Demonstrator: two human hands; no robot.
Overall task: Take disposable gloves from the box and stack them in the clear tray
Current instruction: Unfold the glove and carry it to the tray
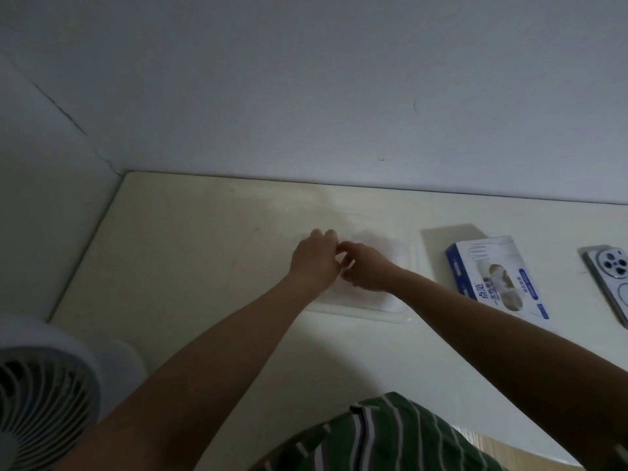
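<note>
A clear tray (356, 316) lies toward the far edge of a cream table (187, 249) as a person's left hand (314, 263) and right hand (368, 271) meet above it, fingers bent and touching; whether they grip a glove cannot be told, the film being too sheer in dim light. The blue-and-white glove box (486, 251) lies flat just right of the tray, pale gloves (501, 275) showing through its oval window. A phone (611, 277) lies farther right, face down. A white fan (40, 396) stands off the table's near left corner.
</note>
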